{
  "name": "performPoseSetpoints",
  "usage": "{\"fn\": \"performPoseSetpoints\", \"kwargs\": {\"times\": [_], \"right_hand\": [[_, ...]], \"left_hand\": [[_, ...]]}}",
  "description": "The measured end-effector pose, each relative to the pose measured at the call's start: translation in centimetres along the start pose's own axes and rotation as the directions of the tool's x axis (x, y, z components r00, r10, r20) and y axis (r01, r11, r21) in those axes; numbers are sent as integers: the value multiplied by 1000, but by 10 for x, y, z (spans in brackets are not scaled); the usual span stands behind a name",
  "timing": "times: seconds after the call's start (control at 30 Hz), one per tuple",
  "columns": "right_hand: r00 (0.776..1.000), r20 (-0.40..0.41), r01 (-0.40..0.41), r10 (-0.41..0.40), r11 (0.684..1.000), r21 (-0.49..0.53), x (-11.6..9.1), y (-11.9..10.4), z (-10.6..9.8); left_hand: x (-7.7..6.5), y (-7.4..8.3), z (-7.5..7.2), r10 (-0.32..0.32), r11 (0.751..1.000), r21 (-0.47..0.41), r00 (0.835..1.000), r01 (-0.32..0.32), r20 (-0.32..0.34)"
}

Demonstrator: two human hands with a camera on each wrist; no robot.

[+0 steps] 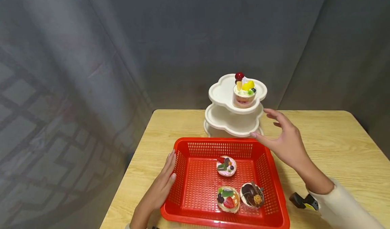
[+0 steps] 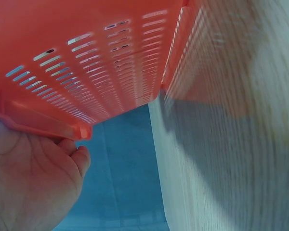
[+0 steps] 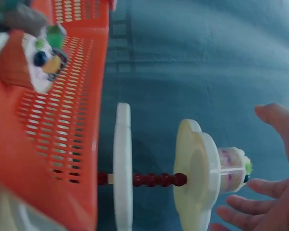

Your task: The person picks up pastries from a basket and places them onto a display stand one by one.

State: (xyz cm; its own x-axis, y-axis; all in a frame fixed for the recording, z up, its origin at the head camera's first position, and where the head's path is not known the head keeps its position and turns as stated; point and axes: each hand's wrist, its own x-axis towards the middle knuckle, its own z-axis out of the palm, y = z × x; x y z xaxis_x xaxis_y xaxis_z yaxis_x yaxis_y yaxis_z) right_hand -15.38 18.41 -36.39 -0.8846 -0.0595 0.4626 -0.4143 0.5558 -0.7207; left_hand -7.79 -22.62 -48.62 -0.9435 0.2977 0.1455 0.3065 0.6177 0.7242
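Note:
My left hand [image 1: 158,188] lies along the left rim of a red plastic basket [image 1: 223,221], fingers straight; the left wrist view shows its palm [image 2: 33,178] against the rim. To the right of a white tiered stand [image 1: 219,91] with cloud-shaped plates, my right hand [image 1: 287,142] is raised with thumb and fingers spread, nothing between them. On the top plate stands a clear dessert cup [image 1: 243,98] topped with fruit and a red cherry. Inside the basket are a pink-cream tart [image 1: 226,166], a fruit tart [image 1: 228,199] and a chocolate-topped dessert cup [image 1: 252,195].
Basket and stand share a light wooden table [image 1: 329,144], the stand directly behind the basket's far wall. A dark beaded post [image 3: 156,180] joins the stand's plates. Grey curtains [image 1: 189,46] hang behind and to the left. A black device [image 1: 301,201] sits at the right wrist.

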Motion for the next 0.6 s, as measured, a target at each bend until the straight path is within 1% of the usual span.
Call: {"fn": "performPoseSetpoints", "kwargs": {"times": [0.07, 0.2, 0.33, 0.53, 0.6], "right_hand": [[1000, 22, 1, -1, 1000, -19, -8, 2, 0], [996, 81, -26, 28, 999, -35, -26, 9, 1], [989, 147, -27, 30, 999, -26, -42, 16, 5], [974, 223, 37, -46, 998, 43, -60, 23, 13], [966, 248, 68, -77, 997, 43, -65, 24, 14]], "left_hand": [[0, 0, 1, -1, 1000, -7, 1000, 1, 0], [-1, -1, 2, 5, 1000, -16, 1000, -5, 0], [-2, -1, 1, 11, 1000, -23, 1000, -11, 1], [0, 0, -1, 29, 1000, -5, 1000, -29, 8], [0, 1, -1, 36, 999, 2, 999, -36, 5]]}}
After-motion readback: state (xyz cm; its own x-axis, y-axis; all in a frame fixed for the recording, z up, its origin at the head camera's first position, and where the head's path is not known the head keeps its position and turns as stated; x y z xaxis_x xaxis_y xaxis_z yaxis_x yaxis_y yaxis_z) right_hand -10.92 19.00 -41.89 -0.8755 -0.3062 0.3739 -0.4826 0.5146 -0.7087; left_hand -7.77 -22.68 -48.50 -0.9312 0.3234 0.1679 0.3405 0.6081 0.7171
